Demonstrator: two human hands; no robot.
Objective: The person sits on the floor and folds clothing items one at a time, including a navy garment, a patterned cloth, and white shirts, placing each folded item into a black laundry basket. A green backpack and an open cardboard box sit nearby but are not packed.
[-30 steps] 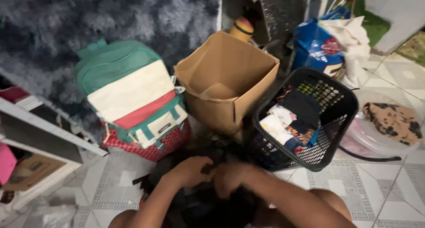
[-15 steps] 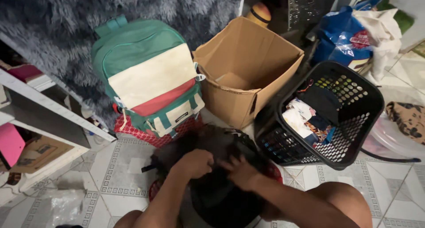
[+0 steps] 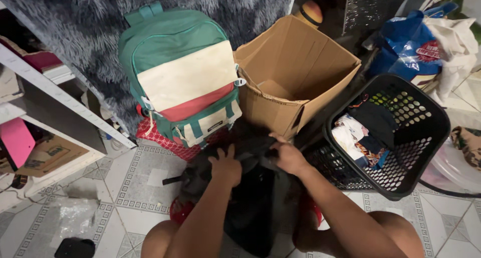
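Patterned tile floor [image 3: 135, 188] | grey shag rug [image 3: 75, 17] | left hand [image 3: 226, 165], right hand [image 3: 288, 157] clamped on black bag [image 3: 255, 198]

Patterned tile floor [image 3: 140, 180], shaggy grey rug [image 3: 75, 17] behind, white shelf unit [image 3: 60, 105] at left.

Backpack [image 3: 183, 72] green, cream, red; basket [image 3: 426, 153] black.
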